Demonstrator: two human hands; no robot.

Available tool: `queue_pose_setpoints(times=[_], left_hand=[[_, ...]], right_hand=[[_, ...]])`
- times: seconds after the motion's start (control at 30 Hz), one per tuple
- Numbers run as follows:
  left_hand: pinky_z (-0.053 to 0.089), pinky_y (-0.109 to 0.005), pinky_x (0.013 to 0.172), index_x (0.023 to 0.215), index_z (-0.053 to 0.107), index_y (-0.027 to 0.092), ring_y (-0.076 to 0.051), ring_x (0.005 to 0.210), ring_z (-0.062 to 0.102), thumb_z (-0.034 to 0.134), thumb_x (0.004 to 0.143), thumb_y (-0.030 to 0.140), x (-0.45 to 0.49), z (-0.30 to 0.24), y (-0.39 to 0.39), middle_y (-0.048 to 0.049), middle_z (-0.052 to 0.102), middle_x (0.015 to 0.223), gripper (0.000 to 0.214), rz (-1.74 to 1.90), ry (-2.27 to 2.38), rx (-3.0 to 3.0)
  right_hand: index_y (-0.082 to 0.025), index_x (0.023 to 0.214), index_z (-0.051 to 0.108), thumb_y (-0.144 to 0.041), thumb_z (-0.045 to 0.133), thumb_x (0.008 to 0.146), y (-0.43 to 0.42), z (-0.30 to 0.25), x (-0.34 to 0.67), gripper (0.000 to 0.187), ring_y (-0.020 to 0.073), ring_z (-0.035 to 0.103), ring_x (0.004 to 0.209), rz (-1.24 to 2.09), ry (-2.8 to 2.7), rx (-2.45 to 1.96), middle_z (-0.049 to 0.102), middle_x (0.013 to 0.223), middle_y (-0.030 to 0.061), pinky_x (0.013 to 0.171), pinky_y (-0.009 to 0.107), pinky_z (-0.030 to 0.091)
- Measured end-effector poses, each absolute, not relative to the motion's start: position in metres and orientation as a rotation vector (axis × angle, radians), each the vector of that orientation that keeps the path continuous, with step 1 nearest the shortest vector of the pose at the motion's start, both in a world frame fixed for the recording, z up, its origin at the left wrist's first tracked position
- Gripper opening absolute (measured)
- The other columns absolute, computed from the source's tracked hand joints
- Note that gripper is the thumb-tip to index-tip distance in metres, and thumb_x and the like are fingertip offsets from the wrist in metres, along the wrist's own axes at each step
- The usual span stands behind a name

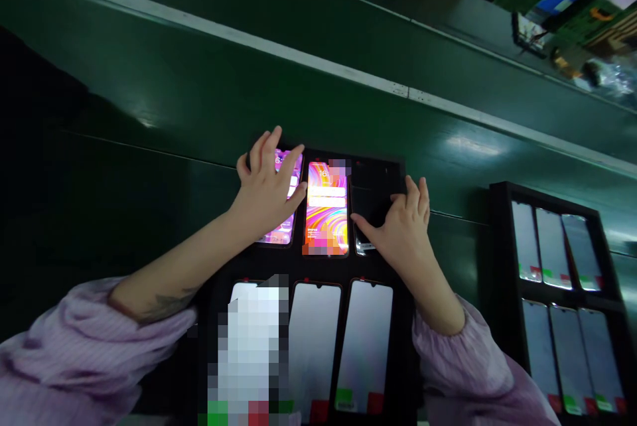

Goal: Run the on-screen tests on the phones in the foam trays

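As flat, empty hands (left hand, right hand) press far-row phones, open belt lies beyond.

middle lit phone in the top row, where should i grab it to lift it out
Probably its near short end, from above on your side. The middle lit phone lies flat and face up in the black tray; its long sides sit close to the purple phone under the left hand and the dark phone under the right hand. The bare strip between rows leaves room there.
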State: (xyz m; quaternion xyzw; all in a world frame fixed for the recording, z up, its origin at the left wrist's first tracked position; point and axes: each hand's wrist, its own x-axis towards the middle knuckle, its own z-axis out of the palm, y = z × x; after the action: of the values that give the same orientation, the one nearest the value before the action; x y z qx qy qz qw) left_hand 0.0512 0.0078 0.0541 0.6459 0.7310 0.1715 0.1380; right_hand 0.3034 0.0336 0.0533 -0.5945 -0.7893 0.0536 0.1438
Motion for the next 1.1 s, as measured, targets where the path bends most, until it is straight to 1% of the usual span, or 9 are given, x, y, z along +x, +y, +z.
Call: queue_pose_setpoints(times=[0.13, 0.23, 0.33, 0.4, 0.57, 0.73, 0.9, 1.0, 1.1], left_hand=[[0.030, -0.065, 0.135, 0.163, 0.038, 0.027, -0.041, 0.168, 0.023, 0.046, 0.097, 0.067, 0.015, 0.039, -0.012, -0.0166, 0.018, 0.180, 0.078, 0.769, 2.020, 1.691], [0.039, -0.059, 0.132, 0.163, 0.036, 0.032, -0.039, 0.168, 0.026, 0.046, 0.086, 0.090, -0.012, 0.032, -0.038, -0.0145, 0.028, 0.178, 0.097, 0.746, 1.910, 1.540], [0.045, -0.052, 0.129, 0.169, 0.018, 0.033, -0.035, 0.166, 0.031, 0.046, 0.086, 0.091, -0.024, 0.032, -0.057, -0.0131, 0.028, 0.179, 0.105, 0.744, 1.734, 1.413], [0.043, -0.050, 0.132, 0.171, 0.006, 0.032, -0.033, 0.166, 0.032, 0.046, 0.089, 0.087, -0.023, 0.031, -0.062, -0.0139, 0.024, 0.180, 0.106, 0.763, 1.706, 1.397], [0.036, -0.056, 0.136, 0.169, 0.018, 0.027, -0.036, 0.165, 0.032, 0.055, 0.086, 0.080, -0.005, 0.024, -0.054, -0.0161, 0.025, 0.178, 0.105, 0.793, 1.836, 1.434], [0.035, -0.054, 0.137, 0.163, 0.027, 0.016, -0.035, 0.160, 0.039, 0.062, 0.091, 0.060, 0.002, 0.026, -0.029, -0.0220, 0.028, 0.175, 0.092, 0.906, 1.976, 1.190], [0.034, -0.050, 0.139, 0.156, 0.035, 0.029, -0.025, 0.159, 0.043, 0.056, 0.098, 0.046, -0.008, 0.022, -0.006, -0.0068, 0.037, 0.175, 0.064, 1.223, 1.772, 1.056], [0.033, -0.055, 0.139, 0.151, 0.043, 0.024, -0.030, 0.164, 0.036, 0.061, 0.089, 0.059, -0.012, 0.012, -0.010, -0.0094, 0.045, 0.170, 0.074, 1.280, 1.706, 1.043], [0.040, -0.057, 0.135, 0.151, 0.047, 0.021, -0.035, 0.166, 0.033, 0.073, 0.077, 0.061, -0.011, 0.007, -0.023, -0.0114, 0.044, 0.171, 0.088, 1.273, 1.666, 0.991]], right_hand=[[-0.008, 0.125, 0.065, -0.072, 0.056, 0.098, 0.025, 0.063, 0.311, 0.070, 0.0531, 0.023, 0.165, 0.172, -2.292, -1.658, 0.039, 0.168, 0.0358, 0.124, 0.085, 0.025], [-0.016, 0.135, 0.066, -0.055, 0.057, 0.102, 0.011, 0.075, 0.310, 0.052, 0.0465, 0.012, 0.170, 0.237, -2.497, -1.325, 0.035, 0.177, 0.0225, 0.129, 0.078, 0.027], [-0.030, 0.120, 0.078, -0.044, 0.059, 0.103, 0.001, 0.082, 0.301, 0.029, 0.0454, 0.010, 0.171, 0.382, -2.720, -1.036, 0.042, 0.176, 0.0053, 0.130, 0.080, 0.023], [-0.034, 0.117, 0.080, -0.042, 0.061, 0.103, 0.000, 0.081, 0.295, 0.026, 0.0486, 0.014, 0.170, 0.388, -2.764, -1.085, 0.044, 0.176, 0.0014, 0.127, 0.086, 0.018], [-0.030, 0.143, 0.070, -0.048, 0.058, 0.103, 0.006, 0.073, 0.304, 0.045, 0.0488, 0.016, 0.169, 0.195, -2.511, -1.389, 0.039, 0.178, 0.0084, 0.127, 0.084, 0.022], [-0.031, 0.117, 0.084, -0.036, 0.052, 0.106, 0.001, 0.071, 0.336, 0.034, 0.0439, 0.027, 0.167, 0.097, -2.332, -1.274, 0.057, 0.165, 0.0048, 0.129, 0.078, 0.029], [-0.031, 0.096, 0.088, -0.032, 0.056, 0.104, -0.007, 0.061, 0.349, 0.033, 0.0456, 0.025, 0.167, -0.021, -2.318, -1.236, 0.067, 0.152, 0.0048, 0.125, 0.081, 0.033], [-0.030, 0.115, 0.084, -0.034, 0.058, 0.104, -0.005, 0.049, 0.349, 0.029, 0.0472, 0.023, 0.166, -0.073, -2.289, -1.304, 0.058, 0.162, 0.0060, 0.124, 0.083, 0.033], [-0.027, 0.140, 0.070, -0.041, 0.056, 0.105, -0.002, 0.043, 0.350, 0.041, 0.0493, 0.024, 0.165, -0.090, -2.276, -1.293, 0.045, 0.172, 0.0110, 0.124, 0.082, 0.032]])
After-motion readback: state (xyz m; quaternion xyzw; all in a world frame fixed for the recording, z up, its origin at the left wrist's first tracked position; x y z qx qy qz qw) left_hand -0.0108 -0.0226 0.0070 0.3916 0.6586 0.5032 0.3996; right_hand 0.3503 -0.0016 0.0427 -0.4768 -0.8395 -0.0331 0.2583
